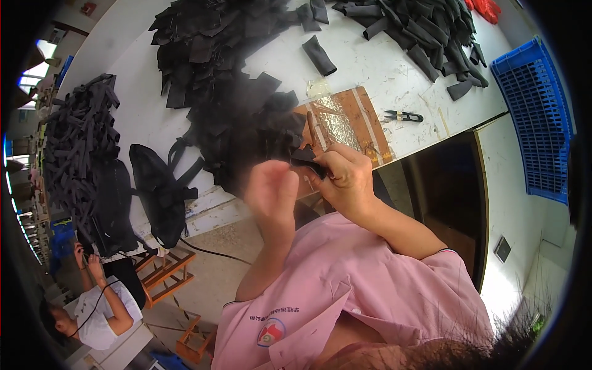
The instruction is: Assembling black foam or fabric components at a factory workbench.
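Note:
My right hand (346,176) pinches a small black fabric piece (306,159) in front of my chest, over the table's near edge. Close beside it on the left is my left hand (272,188), smeared by motion. Its fingers look bent toward the black piece, but whether they touch or hold anything does not show. Just beyond my hands lies a brown wooden board (351,117) with tape strips and a shiny patch. A short brown rod (312,131) is on the board's left part. A heap of black fabric pieces (237,117) spreads beyond and left of my left hand.
Black-handled thread snips (404,116) lie right of the board. Black fabric tubes (419,31) are piled at the far right, with one tube (319,55) apart. A blue crate (533,117) stands right. Black straps (83,154) and a black bag (158,194) lie left, near another person (105,308).

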Available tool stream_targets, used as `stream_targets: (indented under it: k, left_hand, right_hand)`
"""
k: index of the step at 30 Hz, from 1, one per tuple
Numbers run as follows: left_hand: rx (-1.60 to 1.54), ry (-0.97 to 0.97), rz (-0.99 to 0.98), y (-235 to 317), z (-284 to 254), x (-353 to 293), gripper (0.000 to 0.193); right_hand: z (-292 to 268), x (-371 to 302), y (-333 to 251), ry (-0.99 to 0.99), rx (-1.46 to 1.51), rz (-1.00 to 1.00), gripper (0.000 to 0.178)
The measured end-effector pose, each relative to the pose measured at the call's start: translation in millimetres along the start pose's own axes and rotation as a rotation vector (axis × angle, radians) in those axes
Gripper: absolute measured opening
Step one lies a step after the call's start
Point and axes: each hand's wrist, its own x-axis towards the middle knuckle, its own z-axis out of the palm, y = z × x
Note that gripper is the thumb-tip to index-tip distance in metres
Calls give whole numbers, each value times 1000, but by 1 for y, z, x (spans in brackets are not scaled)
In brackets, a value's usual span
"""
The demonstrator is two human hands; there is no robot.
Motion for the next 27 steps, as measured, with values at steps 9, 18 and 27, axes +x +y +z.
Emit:
stream_targets:
  k: [9, 18, 27]
  left_hand:
    - [-153, -52, -413, 10, 2, 13, 4]
    - [495, -30, 121, -16, 1, 4, 6]
    - [-348, -206, -431, -8, -2, 22, 18]
  right_hand:
    - [-11, 0, 7, -231, -161, -177, 30]
    - [-7, 5, 6, -166, 284, 41, 10]
    - [5, 3, 31, -99, 504, 272, 9]
